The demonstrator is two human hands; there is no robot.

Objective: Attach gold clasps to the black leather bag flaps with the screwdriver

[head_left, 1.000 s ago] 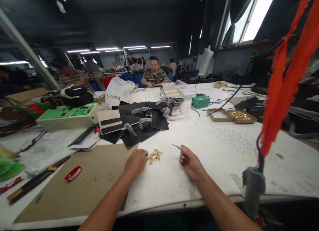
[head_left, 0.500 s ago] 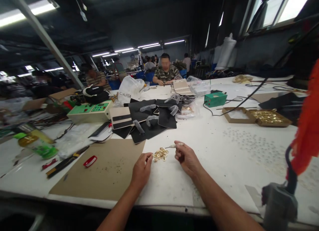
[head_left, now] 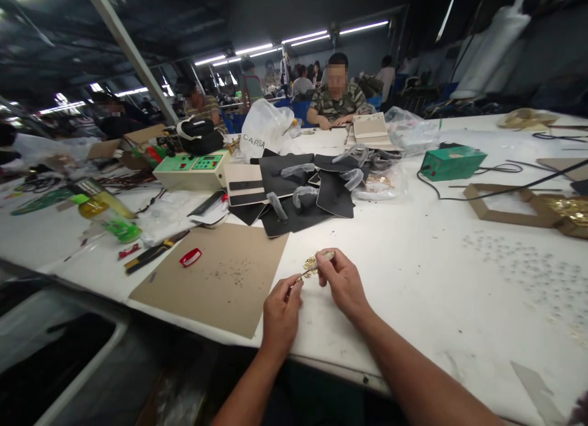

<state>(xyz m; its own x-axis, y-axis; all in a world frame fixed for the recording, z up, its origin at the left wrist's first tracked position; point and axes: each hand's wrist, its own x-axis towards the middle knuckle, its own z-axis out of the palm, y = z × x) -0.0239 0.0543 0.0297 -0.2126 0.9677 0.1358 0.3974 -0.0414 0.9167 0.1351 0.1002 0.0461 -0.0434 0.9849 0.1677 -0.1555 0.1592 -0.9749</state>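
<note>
My left hand (head_left: 281, 309) pinches a small gold-coloured metal piece (head_left: 299, 279) between thumb and fingertips, low over the white tabletop. In my right hand (head_left: 343, 285) is a small screwdriver (head_left: 327, 255) with a pale handle. Its thin shaft points left and down to the piece in my left hand; whether the tip touches it is too small to tell. Just behind the fingers lies a little pile of gold metal pieces (head_left: 309, 264), partly covered by my right hand and the screwdriver.
Left of my hands lies a brown board (head_left: 193, 291) bearing a red oval item (head_left: 190, 257). Black panels (head_left: 298, 211) with wrapped handles lie beyond. At right are a green box (head_left: 452, 162), a cardboard tray (head_left: 482, 211) and scattered small pieces (head_left: 523, 260). A co-worker (head_left: 337, 98) sits opposite.
My hands have come together, and the screwdriver's shaft now reaches the gold piece at my left fingertips. The head view has turned, tilting the table.
</note>
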